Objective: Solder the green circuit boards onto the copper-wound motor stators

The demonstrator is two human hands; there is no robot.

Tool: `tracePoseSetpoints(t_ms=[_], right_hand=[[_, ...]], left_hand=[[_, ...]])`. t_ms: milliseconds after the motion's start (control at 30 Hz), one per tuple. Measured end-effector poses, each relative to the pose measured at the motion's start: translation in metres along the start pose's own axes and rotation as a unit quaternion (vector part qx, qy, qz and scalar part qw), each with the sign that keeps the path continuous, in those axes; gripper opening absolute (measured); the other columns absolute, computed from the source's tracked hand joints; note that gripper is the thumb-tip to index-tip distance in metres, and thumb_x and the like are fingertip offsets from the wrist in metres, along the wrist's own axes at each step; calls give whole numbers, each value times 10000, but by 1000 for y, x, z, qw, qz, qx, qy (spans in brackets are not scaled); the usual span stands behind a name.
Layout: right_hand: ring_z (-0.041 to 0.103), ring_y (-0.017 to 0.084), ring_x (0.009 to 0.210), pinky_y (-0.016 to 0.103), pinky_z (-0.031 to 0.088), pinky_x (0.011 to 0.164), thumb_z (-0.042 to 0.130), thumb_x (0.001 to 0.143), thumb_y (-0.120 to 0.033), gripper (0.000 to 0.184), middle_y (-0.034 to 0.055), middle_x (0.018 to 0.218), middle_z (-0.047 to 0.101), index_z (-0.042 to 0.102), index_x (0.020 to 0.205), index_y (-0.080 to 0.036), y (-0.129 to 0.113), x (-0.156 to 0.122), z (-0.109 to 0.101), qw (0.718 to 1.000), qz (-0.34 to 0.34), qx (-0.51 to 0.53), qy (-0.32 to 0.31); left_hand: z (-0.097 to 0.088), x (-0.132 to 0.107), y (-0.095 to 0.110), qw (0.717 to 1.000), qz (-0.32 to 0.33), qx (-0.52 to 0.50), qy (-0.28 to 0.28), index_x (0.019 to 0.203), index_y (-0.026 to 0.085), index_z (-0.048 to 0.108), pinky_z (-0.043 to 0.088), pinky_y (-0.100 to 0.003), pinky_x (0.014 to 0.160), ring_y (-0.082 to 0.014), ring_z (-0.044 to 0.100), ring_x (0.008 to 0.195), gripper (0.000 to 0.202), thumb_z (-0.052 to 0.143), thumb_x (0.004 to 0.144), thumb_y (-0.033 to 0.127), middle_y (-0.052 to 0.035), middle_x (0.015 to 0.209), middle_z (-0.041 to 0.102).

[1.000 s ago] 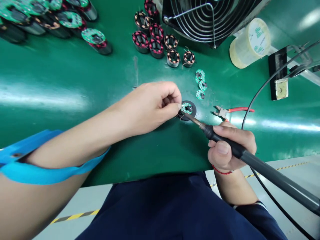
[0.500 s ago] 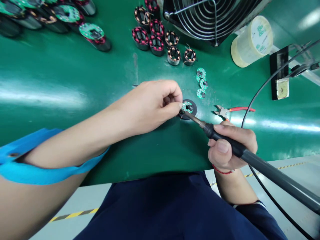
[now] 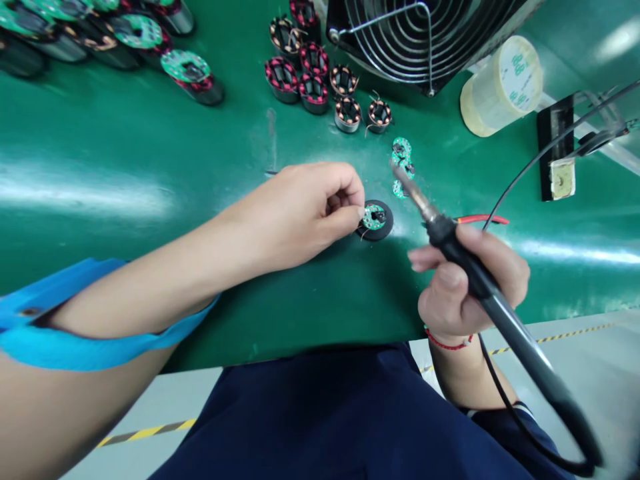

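Note:
In my right hand [image 3: 470, 287] is a soldering iron [image 3: 465, 260], held like a pen with its tip raised up and leftward. From this angle the tip overlaps the small green circuit boards [image 3: 401, 148]; whether it touches them I cannot tell. My left hand [image 3: 325, 210] is closed in a pinch at the left edge of a round green circuit board [image 3: 374, 217]. What lies between its fingertips is hidden. This board sits on a round black base [image 3: 384, 230], and a thin wire end sticks out at its lower left. Red-handled cutters [image 3: 480, 219] lie partly behind the iron.
Several copper-wound stators [image 3: 347, 113] stand near a black fan [image 3: 410, 40] with a wire guard. More stators with boards [image 3: 187, 67] fill the upper left. At right are a solder spool [image 3: 503, 87] and an iron stand [image 3: 556, 147] with a sponge. The iron's cable [image 3: 530, 167] crosses there.
The soldering iron has lifted off the round board and swung up and to the right with my right hand. My left hand keeps its pinch at the same place.

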State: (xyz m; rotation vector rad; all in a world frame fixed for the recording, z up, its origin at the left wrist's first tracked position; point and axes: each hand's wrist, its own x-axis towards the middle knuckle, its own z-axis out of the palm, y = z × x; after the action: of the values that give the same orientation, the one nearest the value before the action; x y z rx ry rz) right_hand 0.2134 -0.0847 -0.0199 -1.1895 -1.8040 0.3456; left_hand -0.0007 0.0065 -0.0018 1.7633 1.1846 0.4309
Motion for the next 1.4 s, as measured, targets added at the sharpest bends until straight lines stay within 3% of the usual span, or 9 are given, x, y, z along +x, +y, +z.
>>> tracePoseSetpoints(t_ms=[67, 167, 267, 533, 733, 867, 1033, 1300, 1400], right_hand=[[867, 247, 847, 341, 721, 626, 583, 1131, -439, 422, -4, 917, 817, 582, 1546, -358, -10, 16, 4, 996, 4, 49, 77], [859, 220, 1089, 395, 719, 1031, 545, 1140, -241, 388, 3, 1264, 825, 588, 1497, -388, -17, 33, 4, 996, 52, -25, -69], [788, 255, 1290, 485, 654, 1155, 529, 1111, -182, 477, 36, 1404, 769, 525, 1550, -370, -9, 36, 4, 982, 30, -66, -174], [784, 214, 1223, 430, 664, 1082, 527, 1113, -208, 495, 33, 1390, 788, 451, 1583, -346, 15, 27, 14, 985, -5, -21, -173], [751, 228, 1323, 452, 650, 1118, 498, 1130, -261, 491, 49, 1435, 769, 419, 1610, -332, 16, 25, 15, 985, -12, -38, -168], [761, 245, 1285, 441, 658, 1063, 538, 1119, -289, 531, 76, 1446, 771, 390, 1629, -301, 13, 25, 14, 991, -59, -48, -110], [771, 205, 1179, 383, 633, 999, 525, 1084, -173, 466, 1, 1258, 837, 540, 1521, -333, 4, 27, 12, 988, -118, -60, -83], [757, 207, 910, 383, 604, 843, 577, 1053, -109, 475, -12, 1136, 884, 557, 1488, -300, 2, 28, 11, 992, -82, -65, -72], [784, 202, 936, 389, 629, 877, 560, 1075, -132, 458, -16, 1110, 886, 557, 1497, -311, 1, 27, 10, 993, -77, -53, -77]], left_hand=[[1, 0, -1, 1000, 12, -10, 0, 791, 233, 621, 423, -298, 625, -153, 586, 655, 108, 579, 875, 285, 27, 695, 642], [1, 0, -4, 999, 27, -20, 1, 818, 238, 635, 438, -291, 644, -157, 602, 683, 92, 589, 888, 276, 28, 720, 661], [0, 0, -7, 999, 36, -15, 0, 842, 234, 653, 440, -287, 653, -154, 599, 680, 97, 594, 909, 273, 30, 731, 674], [-12, 2, -13, 990, 115, 49, -71, 837, 227, 648, 468, -303, 731, -182, 635, 759, 137, 578, 913, 317, -5, 815, 696], [-7, -1, -8, 994, 101, 26, -44, 831, 238, 595, 456, -299, 683, -168, 584, 701, 92, 592, 895, 304, 4, 783, 650], [-2, -3, -5, 996, 92, -13, -19, 850, 240, 637, 470, -300, 679, -171, 588, 720, 113, 592, 917, 319, -7, 813, 667], [0, -4, -4, 996, 79, -28, 1, 827, 233, 650, 472, -298, 685, -170, 583, 728, 141, 590, 915, 326, -10, 818, 654], [1, -5, -1, 998, 51, -27, 23, 795, 222, 658, 468, -287, 669, -151, 560, 697, 121, 618, 894, 279, -3, 811, 663], [1, -6, 1, 999, 39, -15, 36, 803, 223, 670, 469, -295, 680, -149, 552, 703, 137, 591, 897, 285, 4, 822, 665]])
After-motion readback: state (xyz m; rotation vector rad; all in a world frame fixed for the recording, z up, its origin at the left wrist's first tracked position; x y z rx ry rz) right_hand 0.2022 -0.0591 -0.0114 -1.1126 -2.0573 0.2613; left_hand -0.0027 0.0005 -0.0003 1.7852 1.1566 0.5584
